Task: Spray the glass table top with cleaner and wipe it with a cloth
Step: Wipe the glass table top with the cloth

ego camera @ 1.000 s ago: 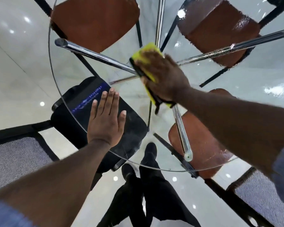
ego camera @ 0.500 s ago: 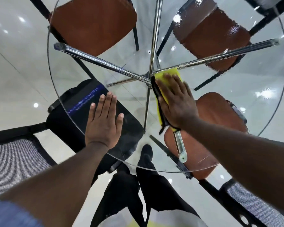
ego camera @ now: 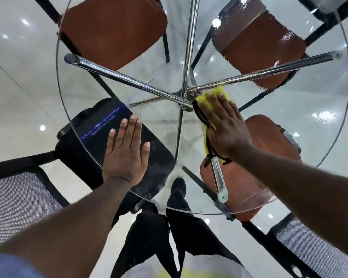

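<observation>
The round glass table top (ego camera: 301, 137) fills the view, with chrome legs (ego camera: 129, 80) crossing beneath its centre. My right hand (ego camera: 223, 125) lies flat, fingers straight, pressing a yellow cloth with a black edge (ego camera: 204, 101) onto the glass just right of the centre. My left hand (ego camera: 125, 151) rests flat on the glass near the front left rim, fingers together and straight. Wet smears show on the glass at the back right. No spray bottle is in view.
Brown chair seats show through the glass at the back left (ego camera: 113, 29), back right (ego camera: 257, 43) and front right (ego camera: 249, 177). A black seat (ego camera: 100, 125) sits under my left hand. Mesh chair backs (ego camera: 14, 207) flank me. My shoes (ego camera: 178, 185) are below the rim.
My right hand has drawn the cloth from beyond the table's centre toward me and to the right, its fingers flattening. The left hand has stayed pressed on the glass.
</observation>
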A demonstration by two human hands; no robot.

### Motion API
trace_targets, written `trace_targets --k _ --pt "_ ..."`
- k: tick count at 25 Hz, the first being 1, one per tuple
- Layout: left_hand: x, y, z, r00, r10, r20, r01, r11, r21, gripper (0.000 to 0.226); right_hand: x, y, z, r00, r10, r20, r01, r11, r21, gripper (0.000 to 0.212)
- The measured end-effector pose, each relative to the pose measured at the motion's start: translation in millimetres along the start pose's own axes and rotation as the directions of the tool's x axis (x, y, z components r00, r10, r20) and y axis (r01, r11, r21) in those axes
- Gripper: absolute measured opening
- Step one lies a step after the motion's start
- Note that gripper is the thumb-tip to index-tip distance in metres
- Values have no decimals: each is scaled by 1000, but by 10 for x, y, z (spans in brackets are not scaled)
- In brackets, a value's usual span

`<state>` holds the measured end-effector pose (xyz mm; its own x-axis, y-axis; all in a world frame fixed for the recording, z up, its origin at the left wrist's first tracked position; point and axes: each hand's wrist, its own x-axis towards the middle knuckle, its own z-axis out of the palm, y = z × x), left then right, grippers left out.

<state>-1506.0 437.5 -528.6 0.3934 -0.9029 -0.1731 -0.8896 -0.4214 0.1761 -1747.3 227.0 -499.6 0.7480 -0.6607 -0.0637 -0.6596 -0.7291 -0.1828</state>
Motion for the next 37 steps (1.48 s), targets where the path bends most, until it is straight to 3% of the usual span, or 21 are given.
trace_targets --k 3,6,11,13,16,17,19,21,22,23,25,27,29,30,31,32,33,34,35,36,37 --pt "9 -10 19 1000 5 -10 -5 1000 12 67 816 38 -16 998 -32 -63 33 999 17 72" --pt "3 -18 31 1000 7 -14 -7 1000 15 66 1171 -35 -74 994 64 -88 -58 996 74 71" --pt "-8 0 18 1000 -6 -15 6 1000 -3 67 -253 -178 0 963 266 -39 -263 961 82 78" --pt "3 8 8 1000 -4 -6 4 1000 -9 67 -533 -179 19 981 193 4 -193 980 42 79" --pt "-5 9 14 1000 11 -17 -10 1000 17 67 -117 163 -18 999 -31 20 31 1000 3 75" --pt "-1 3 26 1000 12 -25 -11 1000 26 67 45 268 -43 1000 1 -8 -1 1000 13 74" --pt "-3 0 31 1000 13 -28 -12 1000 28 67 80 254 -53 948 311 -72 -304 948 91 73" --pt "-14 -2 14 1000 21 -6 -21 1000 18 67 -225 -207 12 752 652 -98 -631 754 184 74" --pt "-14 -1 6 1000 22 2 -22 1000 12 67 -426 -478 75 712 697 -86 -676 713 185 75" --pt "-11 1 3 1000 18 2 -18 1000 6 67 -613 -695 124 760 646 -65 -632 759 156 77" --pt "-2 -4 -2 1000 23 7 -23 1000 -9 67 -887 -794 190 942 334 14 -334 938 89 80" --pt "4 2 10 999 38 1 -38 999 -6 66 -812 -455 170 999 8 37 -9 1000 16 79" --pt "-14 -27 40 998 53 -38 -52 999 10 66 -665 -106 145 1000 -13 0 13 1000 -23 76" --pt "1 -45 45 997 59 -50 -59 998 8 66 -643 -9 109 991 126 -45 -126 992 2 74" --pt "11 -55 48 996 67 -52 -67 998 0 66 -696 -32 86 936 342 -89 -337 939 59 73" --pt "-8 -63 44 995 80 -54 -80 997 -9 66 -820 -226 94 803 582 -126 -565 812 149 72" --pt "-25 -66 43 994 88 -58 -89 996 -13 67 -961 -503 141 649 751 -123 -716 658 233 73" --pt "1 -47 52 996 76 -55 -77 997 -14 68 -1058 -760 206 563 822 -88 -782 564 264 75" --pt "26 -30 50 996 67 -53 -68 998 -17 69 -1163 -987 267 566 822 -63 -790 563 245 77" --pt "19 -29 41 996 68 -48 -69 997 -16 70 -1276 -1144 316 660 749 -49 -732 656 184 79" --pt "-12 -37 22 996 74 -44 -74 997 -12 72 -1377 -1190 346 805 593 -16 -587 800 123 81"
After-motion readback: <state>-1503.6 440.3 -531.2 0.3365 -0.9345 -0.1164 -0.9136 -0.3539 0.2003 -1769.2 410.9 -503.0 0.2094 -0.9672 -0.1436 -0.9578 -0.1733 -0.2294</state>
